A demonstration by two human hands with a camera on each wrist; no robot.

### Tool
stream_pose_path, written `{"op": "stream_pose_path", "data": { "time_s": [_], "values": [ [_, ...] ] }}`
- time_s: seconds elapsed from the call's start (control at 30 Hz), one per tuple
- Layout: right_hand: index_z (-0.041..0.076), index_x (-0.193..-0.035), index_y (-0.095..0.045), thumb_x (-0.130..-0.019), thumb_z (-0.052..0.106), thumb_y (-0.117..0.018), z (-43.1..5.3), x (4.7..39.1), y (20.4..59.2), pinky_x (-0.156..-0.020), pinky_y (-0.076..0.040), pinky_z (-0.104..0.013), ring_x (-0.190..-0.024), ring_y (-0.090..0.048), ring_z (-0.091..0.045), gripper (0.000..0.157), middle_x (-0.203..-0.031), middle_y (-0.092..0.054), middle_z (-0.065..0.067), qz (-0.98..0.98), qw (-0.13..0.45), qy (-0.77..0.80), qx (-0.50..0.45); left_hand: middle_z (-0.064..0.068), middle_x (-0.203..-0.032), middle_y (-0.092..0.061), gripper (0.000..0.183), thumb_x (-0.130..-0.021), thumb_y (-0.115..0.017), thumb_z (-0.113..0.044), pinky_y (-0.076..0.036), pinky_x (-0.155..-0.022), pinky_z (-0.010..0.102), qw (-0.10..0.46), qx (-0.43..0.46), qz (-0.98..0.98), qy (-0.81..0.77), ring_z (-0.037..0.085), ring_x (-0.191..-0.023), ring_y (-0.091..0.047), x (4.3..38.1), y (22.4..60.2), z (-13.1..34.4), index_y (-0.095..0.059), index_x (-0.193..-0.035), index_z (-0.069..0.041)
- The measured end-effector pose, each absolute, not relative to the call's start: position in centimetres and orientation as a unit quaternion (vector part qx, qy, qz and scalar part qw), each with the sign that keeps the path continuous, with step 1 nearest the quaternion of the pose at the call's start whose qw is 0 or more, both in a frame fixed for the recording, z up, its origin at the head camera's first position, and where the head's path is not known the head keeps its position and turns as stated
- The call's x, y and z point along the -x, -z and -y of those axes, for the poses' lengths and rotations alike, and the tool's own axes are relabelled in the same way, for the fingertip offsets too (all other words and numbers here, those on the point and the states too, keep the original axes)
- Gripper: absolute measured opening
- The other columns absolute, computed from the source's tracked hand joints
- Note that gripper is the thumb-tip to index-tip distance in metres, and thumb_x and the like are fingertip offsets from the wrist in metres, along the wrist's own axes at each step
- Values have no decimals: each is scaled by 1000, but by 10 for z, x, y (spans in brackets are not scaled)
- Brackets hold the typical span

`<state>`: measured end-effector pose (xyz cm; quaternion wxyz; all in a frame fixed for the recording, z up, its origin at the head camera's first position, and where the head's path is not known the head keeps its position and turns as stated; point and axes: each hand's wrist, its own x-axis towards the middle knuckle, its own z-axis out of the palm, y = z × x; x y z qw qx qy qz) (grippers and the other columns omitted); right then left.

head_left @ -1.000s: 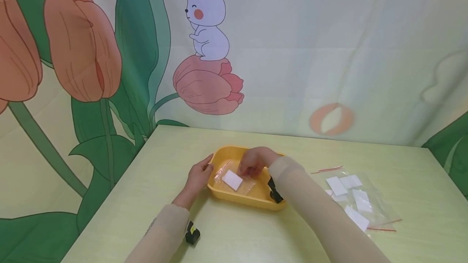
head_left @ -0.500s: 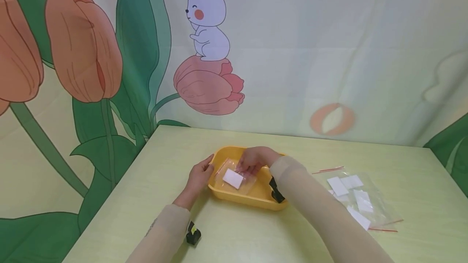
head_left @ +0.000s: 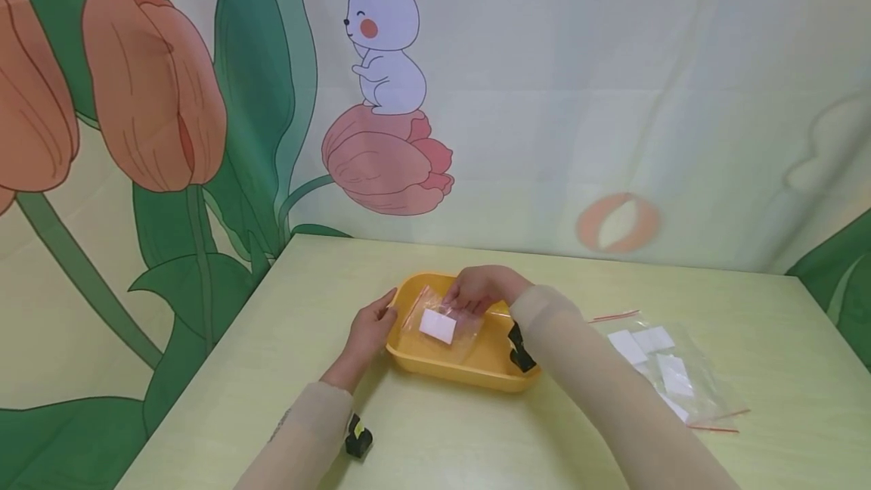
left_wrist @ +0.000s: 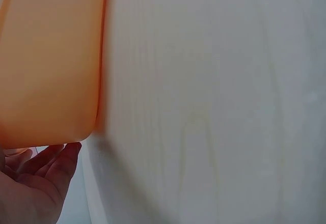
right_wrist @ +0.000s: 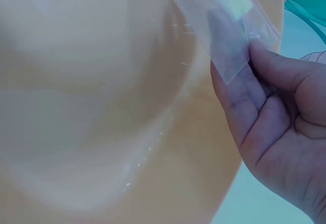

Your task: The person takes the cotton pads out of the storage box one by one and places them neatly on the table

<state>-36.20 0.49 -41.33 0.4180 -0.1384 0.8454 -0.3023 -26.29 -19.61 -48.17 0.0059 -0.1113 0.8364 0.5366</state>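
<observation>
A yellow plastic tray (head_left: 449, 376) stands on the table. At its left end my left hand (head_left: 365, 331) holds the rim; in the left wrist view, the fingers (left_wrist: 63, 168) touch the outside of the wall. Over the tray my right hand (head_left: 479, 289) pinches the edge of a clear zip bag (head_left: 466, 335) between thumb and index finger. A white rectangular piece (head_left: 438, 325) shows in the bag, and a reddish zip line runs along its left side. In the right wrist view, a corner of the bag (right_wrist: 229, 63) hangs over the index finger.
Clear bags (head_left: 711, 384) with red zip lines and several white pieces (head_left: 674, 375) lie on the table to the right, partly behind the right sleeve. A black object (head_left: 358, 437) lies beside the left forearm. Another black item (head_left: 520, 348) shows by the right wrist.
My right hand has risen slightly and shifted a little right, drawing up the bag's edge. The white piece has moved slightly right and up. My left hand stays at the tray's rim.
</observation>
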Motion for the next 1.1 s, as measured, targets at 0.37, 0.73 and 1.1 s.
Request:
{"op": "stream_pose_path", "data": {
  "time_s": [0.37, 0.73, 1.1],
  "values": [
    [3, -132, -66, -104, 10, -56, -11, 363, 398, -77, -55, -20, -89, -57, -17, 31, -107, -63, -7, -845, 404, 318, 146, 28, -139, -62, 49, -107, -46, -14, -49, -63, 17, 4, 103, -835, -540, 12, -76, -58, 263, 483, 198, -44, -155, -9],
    [0, -134, -64, -106, 10, -51, -22, 361, 388, -72, -53, -18, -80, -56, -10, 33, -95, -65, 0, -831, 405, 337, 180, 27, -140, -62, 48, -107, -46, -14, -50, -66, 17, 1, 101, -835, -541, 13, -83, -59, 262, 481, 196, -44, -155, -7],
    [0, -138, -63, -106, 11, -52, -26, 348, 376, -71, -54, -17, -77, -57, -9, 35, -94, -66, 0, -824, 400, 339, 216, 28, -139, -62, 49, -107, -46, -14, -49, -64, 17, 3, 93, -833, -545, 12, -77, -58, 261, 481, 197, -42, -155, -6]
  ]
}}
